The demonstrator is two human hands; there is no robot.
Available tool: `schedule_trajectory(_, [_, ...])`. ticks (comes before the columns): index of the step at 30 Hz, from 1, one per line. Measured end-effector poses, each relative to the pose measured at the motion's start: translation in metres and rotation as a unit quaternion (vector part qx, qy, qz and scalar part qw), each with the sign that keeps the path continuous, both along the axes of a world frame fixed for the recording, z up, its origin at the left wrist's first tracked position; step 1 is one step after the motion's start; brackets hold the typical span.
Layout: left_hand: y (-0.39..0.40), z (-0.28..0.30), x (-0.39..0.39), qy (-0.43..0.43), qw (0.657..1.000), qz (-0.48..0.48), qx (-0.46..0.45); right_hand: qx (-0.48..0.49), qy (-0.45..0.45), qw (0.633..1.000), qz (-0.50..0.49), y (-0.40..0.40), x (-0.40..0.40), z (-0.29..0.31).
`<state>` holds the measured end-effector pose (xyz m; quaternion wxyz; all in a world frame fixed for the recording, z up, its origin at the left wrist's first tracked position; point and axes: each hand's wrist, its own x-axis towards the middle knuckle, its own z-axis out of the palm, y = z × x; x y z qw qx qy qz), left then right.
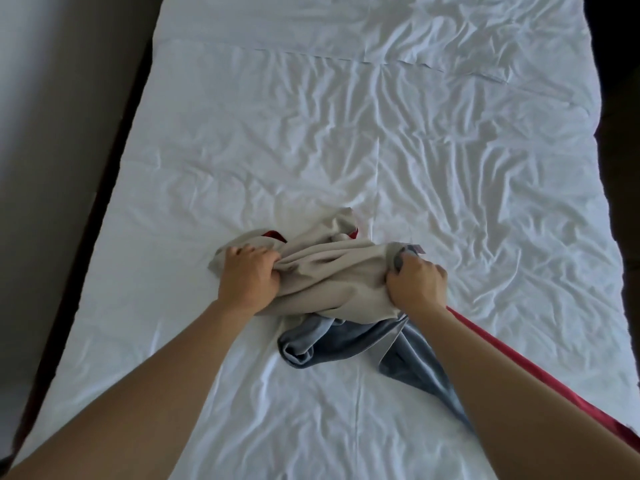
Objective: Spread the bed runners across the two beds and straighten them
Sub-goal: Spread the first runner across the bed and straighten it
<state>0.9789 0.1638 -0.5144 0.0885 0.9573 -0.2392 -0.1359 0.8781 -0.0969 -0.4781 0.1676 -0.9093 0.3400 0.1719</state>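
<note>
A bunched bed runner (329, 271), beige on its back with red showing at its edges, lies in a heap on the middle of a bed with a wrinkled white sheet (346, 133). My left hand (247, 273) grips the heap's left end. My right hand (417, 284) grips its right end. A red strip (540, 368) runs from under my right wrist toward the bottom right corner. A blue-grey runner (346, 344) lies crumpled just below the beige heap, partly under my right forearm.
The bed's left edge meets a dark frame (69, 271) and a grey floor (52, 133). A dark area borders the bed on the right (620, 98). A folded sheet seam (346, 58) crosses the far end of the bed.
</note>
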Motion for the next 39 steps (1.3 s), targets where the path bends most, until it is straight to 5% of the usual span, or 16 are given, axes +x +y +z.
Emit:
schedule_trajectory(8, [-0.100,0.040,-0.007,0.138,0.963,0.121,-0.197,0.046,-0.226,0.960,0.157,0.068,0.009,0.018])
schedule_trajectory(11, [-0.112,0.045,0.008,0.192,0.947,0.185,-0.177,0.041,-0.256,0.951,0.169,0.077,0.006,0.021])
schedule_trajectory(15, [-0.087,0.041,0.017,0.122,0.977,0.158,-0.069,0.026,-0.274,0.945,0.176,0.076,-0.003,0.020])
schedule_trajectory(22, [0.014,0.035,0.005,0.085,0.957,0.273,-0.042,0.020,-0.263,0.955,0.137,0.093,0.033,0.027])
schedule_trajectory(28, [0.123,0.029,-0.004,0.086,0.924,0.373,0.005,0.045,-0.151,0.959,0.236,0.162,0.068,0.022])
schedule_trajectory(39, [0.301,-0.012,-0.020,0.103,0.869,0.483,0.021,0.015,-0.091,0.929,0.358,0.297,0.094,-0.007])
